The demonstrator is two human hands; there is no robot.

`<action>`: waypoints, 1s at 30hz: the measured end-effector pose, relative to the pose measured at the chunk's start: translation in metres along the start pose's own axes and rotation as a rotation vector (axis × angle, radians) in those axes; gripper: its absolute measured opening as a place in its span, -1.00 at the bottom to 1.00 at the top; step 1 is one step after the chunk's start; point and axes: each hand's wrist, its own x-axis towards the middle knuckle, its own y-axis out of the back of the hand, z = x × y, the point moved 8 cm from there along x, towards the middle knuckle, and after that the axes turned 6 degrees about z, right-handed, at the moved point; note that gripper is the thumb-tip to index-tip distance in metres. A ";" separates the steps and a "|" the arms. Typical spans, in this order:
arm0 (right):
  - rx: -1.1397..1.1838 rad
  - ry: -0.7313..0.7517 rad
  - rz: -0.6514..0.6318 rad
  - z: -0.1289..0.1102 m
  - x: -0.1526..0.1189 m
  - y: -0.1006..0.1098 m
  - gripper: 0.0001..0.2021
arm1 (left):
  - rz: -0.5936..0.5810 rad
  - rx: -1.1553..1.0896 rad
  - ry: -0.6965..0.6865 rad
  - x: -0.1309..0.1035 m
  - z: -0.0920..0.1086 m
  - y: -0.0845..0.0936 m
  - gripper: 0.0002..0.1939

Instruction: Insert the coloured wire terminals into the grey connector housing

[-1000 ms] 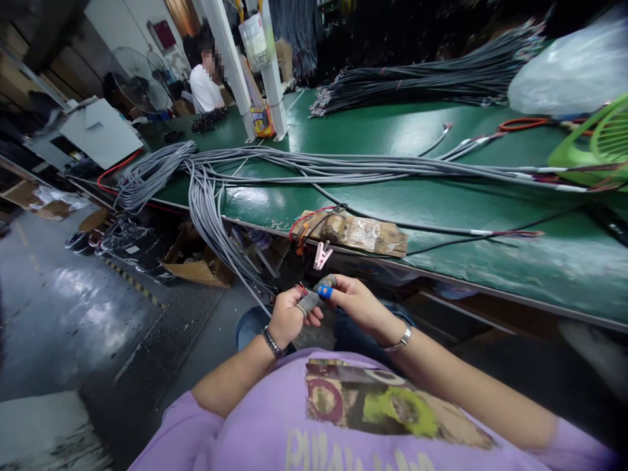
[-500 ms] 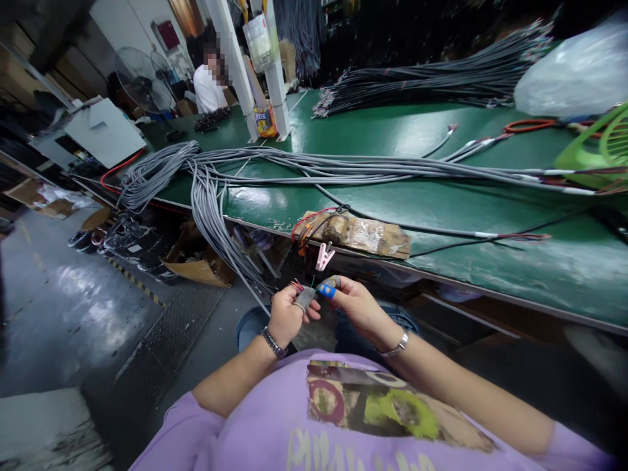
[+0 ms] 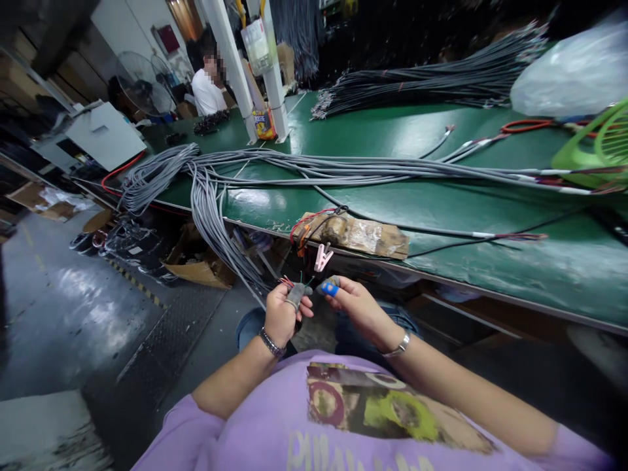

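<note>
My left hand (image 3: 283, 313), with a grey cover on its thumb, is closed around the stripped end of a cable. Thin coloured wires (image 3: 286, 282), red and pale ones among them, stick up from its grip. A fine green wire (image 3: 307, 281) points toward the other hand. My right hand (image 3: 349, 297) is pinched, with a grey fingertip cover and a blue band; whatever is between its fingertips is too small to make out. A small gap separates the hands. Just above them, a pink clip (image 3: 323, 258) hangs at the bench edge by a taped wooden block (image 3: 366, 237).
Grey cables (image 3: 314, 171) stretch along the green bench (image 3: 275, 203), and a bunch droops over its front edge. Black cables (image 3: 417, 82) lie at the back, near a clear plastic bag (image 3: 574, 75) and a green basket (image 3: 601, 147). Another person (image 3: 208, 90) is at the far left.
My left hand has shifted slightly left with the wires, so the hands, together before, are now a little apart. My right hand has barely moved.
</note>
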 end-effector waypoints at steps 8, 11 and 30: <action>-0.047 0.076 0.003 -0.011 0.002 -0.008 -0.66 | -0.042 0.125 -0.084 -0.009 0.003 -0.003 -0.65; -0.039 0.073 0.021 -0.008 0.001 -0.006 -0.67 | -0.048 0.116 -0.090 -0.009 0.003 -0.003 -0.65; 0.292 -0.147 -0.012 0.004 0.025 0.007 -0.58 | -0.148 -0.085 0.065 -0.003 0.016 -0.014 -0.65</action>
